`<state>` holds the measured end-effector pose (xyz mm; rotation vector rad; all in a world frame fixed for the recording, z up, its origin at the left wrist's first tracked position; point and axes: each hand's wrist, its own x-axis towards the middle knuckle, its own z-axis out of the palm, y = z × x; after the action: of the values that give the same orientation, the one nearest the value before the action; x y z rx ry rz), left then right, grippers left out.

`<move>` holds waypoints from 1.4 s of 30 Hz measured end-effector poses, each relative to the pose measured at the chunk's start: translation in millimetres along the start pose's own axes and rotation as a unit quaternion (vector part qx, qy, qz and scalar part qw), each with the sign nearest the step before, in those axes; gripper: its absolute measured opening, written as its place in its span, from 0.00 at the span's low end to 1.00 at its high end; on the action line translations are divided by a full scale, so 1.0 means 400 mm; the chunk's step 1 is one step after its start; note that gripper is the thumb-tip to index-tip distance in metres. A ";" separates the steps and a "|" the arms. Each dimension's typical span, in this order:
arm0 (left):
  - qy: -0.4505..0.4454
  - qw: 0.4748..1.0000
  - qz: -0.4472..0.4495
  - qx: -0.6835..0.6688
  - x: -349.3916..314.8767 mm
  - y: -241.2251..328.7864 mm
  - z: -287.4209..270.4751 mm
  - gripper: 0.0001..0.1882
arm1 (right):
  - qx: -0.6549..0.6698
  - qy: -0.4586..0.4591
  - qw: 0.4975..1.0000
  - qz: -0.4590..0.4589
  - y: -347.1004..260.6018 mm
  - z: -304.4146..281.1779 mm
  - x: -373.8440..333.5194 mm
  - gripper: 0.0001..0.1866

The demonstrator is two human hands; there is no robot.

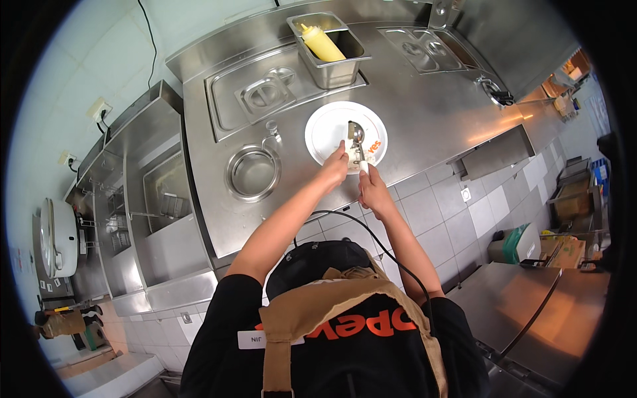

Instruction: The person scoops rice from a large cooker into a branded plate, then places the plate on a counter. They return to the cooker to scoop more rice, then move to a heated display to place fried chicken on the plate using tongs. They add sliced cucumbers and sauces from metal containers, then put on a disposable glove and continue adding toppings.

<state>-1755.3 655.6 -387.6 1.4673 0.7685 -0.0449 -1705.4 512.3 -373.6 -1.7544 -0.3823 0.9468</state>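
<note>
My right hand (pixel 376 191) is closed round the white handle of a metal scoop (pixel 357 134). The scoop's round bowl is over a white round plate (pixel 318 136) with red lettering, at the front of the steel counter. My left hand (pixel 336 166) is closed beside the scoop, its fingers at a pale thing with a dark patch near its far end. That thing is too small and too much covered to name. Between the hands, something whitish shows over the plate's near rim.
A deep steel pan (pixel 337 71) behind the plate holds a yellow squeeze bottle (pixel 322 44). Left of the plate, a round steel well (pixel 253 174) is set into the counter. Lidded pans (pixel 424 50) stand at the back right. A black cable (pixel 391 252) loops near my right arm.
</note>
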 end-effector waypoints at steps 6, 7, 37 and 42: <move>0.038 0.963 0.167 0.209 0.094 -0.041 -0.027 0.25 | 0.279 -0.073 0.955 0.066 -0.031 -0.032 0.014 0.16; 0.049 0.958 0.187 0.213 0.095 -0.033 -0.046 0.25 | 0.317 -0.079 0.942 0.074 -0.031 -0.044 0.017 0.13; -0.097 0.975 -0.059 -0.190 -0.010 -0.019 0.043 0.32 | 0.078 0.000 0.997 0.022 -0.025 -0.020 -0.041 0.21; 0.045 0.944 0.160 0.286 0.040 -0.048 0.008 0.31 | 0.224 -0.037 0.971 0.070 -0.055 -0.031 -0.024 0.17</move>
<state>-1750.7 656.5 -412.2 2.1490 0.6037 0.0520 -1698.0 506.6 -348.3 -1.3474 -0.0791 1.1052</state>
